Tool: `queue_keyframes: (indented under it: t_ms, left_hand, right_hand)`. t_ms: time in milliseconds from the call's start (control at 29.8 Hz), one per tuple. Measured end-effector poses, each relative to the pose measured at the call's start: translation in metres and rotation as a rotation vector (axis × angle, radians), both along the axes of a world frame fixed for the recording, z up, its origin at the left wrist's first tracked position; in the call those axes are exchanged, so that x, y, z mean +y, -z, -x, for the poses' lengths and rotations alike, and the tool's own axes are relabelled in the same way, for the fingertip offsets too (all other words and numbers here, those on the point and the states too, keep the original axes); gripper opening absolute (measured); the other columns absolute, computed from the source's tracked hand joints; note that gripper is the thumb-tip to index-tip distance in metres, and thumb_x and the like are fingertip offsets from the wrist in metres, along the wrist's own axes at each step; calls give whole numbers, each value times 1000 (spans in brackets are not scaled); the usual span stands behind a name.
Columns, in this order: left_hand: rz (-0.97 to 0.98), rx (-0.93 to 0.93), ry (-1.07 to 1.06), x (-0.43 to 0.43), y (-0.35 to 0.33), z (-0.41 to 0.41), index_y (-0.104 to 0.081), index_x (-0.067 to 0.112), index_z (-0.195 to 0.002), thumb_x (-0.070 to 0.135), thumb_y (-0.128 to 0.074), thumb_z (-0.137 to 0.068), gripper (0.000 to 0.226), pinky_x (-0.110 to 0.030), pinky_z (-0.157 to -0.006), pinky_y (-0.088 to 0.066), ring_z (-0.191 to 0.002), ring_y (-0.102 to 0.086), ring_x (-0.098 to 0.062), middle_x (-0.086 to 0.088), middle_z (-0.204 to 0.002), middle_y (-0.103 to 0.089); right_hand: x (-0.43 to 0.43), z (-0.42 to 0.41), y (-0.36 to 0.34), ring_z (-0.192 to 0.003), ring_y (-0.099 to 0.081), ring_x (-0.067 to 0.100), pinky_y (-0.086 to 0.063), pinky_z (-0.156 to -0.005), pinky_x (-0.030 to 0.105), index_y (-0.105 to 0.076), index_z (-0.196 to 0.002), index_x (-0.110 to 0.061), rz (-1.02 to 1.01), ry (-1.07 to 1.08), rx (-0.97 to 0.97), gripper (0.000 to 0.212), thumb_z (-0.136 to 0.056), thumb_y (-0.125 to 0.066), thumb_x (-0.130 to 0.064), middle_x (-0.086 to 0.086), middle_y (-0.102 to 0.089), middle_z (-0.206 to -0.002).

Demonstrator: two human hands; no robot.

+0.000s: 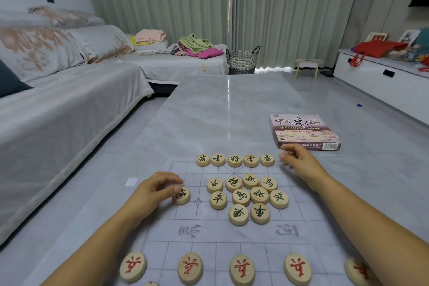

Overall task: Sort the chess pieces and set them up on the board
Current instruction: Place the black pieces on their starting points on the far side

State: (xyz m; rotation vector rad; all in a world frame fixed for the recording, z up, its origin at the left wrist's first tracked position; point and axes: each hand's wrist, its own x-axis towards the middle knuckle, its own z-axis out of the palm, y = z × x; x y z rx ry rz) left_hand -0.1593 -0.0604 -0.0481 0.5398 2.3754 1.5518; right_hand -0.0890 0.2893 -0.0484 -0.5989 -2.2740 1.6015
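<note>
Xiangqi setup, about halfway. The board [232,232] is one of those thin printed sheets, lying flat on a grey marble-look worktop [220,104].

The left hand [153,190] has its fingers curled over a single piece [181,195] with green lettering, thumb and fingertips pinching it by the edge. That piece sits on the board's left side, apart from the others.

The right hand [299,162] is at the far right end of the back row [234,160], just beside the last disc there. Its fingers are curled in, but I honestly can't tell if it's got a piece tucked under them.

The back row is five green-lettered discs lined up side by side along the far edge of the board. In the middle of the far half there's an unsorted cluster [241,197] of ten more green ones, bunched together and mostly touching, all face up.

On the near side of the river markings there's a row of red pieces [242,269], five of them spaced evenly across. The rightmost is partly hidden behind the right forearm.

The game box [304,131] lies flat on the worktop beyond the right hand, near the worktop's right edge. A covered sofa [69,100] runs along the left with folded clothes [195,45] at its far end, and a woven basket [242,59] stands by the curtains.
</note>
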Motion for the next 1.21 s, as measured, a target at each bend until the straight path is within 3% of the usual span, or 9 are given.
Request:
queue_keyframes:
  t_ms: [67, 134, 302, 503, 570, 738, 973, 1107, 1208]
  left_hand:
    - [10, -7, 41, 0, 0, 2, -69, 17, -89, 14, -77, -71, 20, -14, -84, -41, -108, -56, -12, -1, -112, -59]
    - [61, 10, 92, 2, -1, 2, -69, 21, -88, 34, -85, -54, 39, -15, -88, -41, -106, -55, -7, 3, -111, -58]
    - [204, 87, 149, 2, -1, 3, -63, 33, -94, 71, -77, -27, 78, -15, -90, -41, -106, -51, -4, 9, -110, -55]
    - [300, 139, 150, 1, 3, 4, -53, 35, -95, 55, -73, -38, 64, -18, -90, -39, -111, -46, -11, 4, -114, -51]
    - [293, 153, 147, 0, 3, 4, -54, 34, -93, 52, -75, -40, 60, -16, -89, -38, -110, -46, -11, 6, -112, -52]
    - [267, 212, 157, -1, 7, 6, -56, 33, -91, 22, -83, -64, 40, -13, -88, -36, -110, -45, -11, 16, -107, -52]
    - [268, 224, 134, 1, 7, 5, -59, 24, -94, 22, -80, -68, 34, -8, -82, -35, -110, -44, -10, 16, -110, -51]
    - [289, 235, 135, 2, 7, 4, -58, 21, -94, 24, -81, -66, 36, -6, -81, -32, -110, -41, -10, 15, -110, -50]
    - [300, 218, 131, 3, 7, 3, -58, 21, -94, 28, -83, -64, 40, -7, -82, -32, -110, -41, -9, 15, -111, -49]
  right_hand:
    - [-3, -9, -4, -76, -52, 11, -42, -69, 18, -54, -114, -8, -2, -21, 2, 26, -88, -57, -9, 5, -55, -95]
    - [-7, -21, -6, -73, -51, 11, -40, -64, 17, -56, -108, -10, -43, -48, -24, 19, -89, -56, -6, 8, -56, -96]
    - [-18, -46, -8, -76, -53, 15, -43, -69, 23, -59, -93, -18, -178, -187, -143, 11, -84, -65, -16, 5, -59, -88]
    - [-38, -40, -15, -83, -51, 14, -44, -73, 25, -51, -105, -22, -442, -283, -309, 29, -81, -67, -28, 1, -49, -98]
    - [-40, -38, -15, -84, -52, 16, -46, -75, 27, -51, -103, -24, -448, -276, -331, 28, -80, -68, -28, 3, -50, -100]
    - [-40, -34, -15, -83, -53, 16, -44, -73, 27, -53, -100, -23, -460, -246, -350, 28, -79, -69, -33, 3, -55, -100]
    - [-35, -35, -19, -80, -56, 16, -42, -67, 27, -61, -90, -15, -539, -162, -321, 27, -75, -74, -34, 0, -61, -86]
    - [-5, -42, -18, -85, -59, 17, -46, -72, 30, -65, -90, -15, -513, -101, -279, 31, -72, -76, -38, 2, -63, -93]
    - [6, -51, -8, -80, -57, 12, -44, -68, 22, -65, -94, -16, -491, -126, -254, 27, -76, -72, -35, 5, -59, -98]
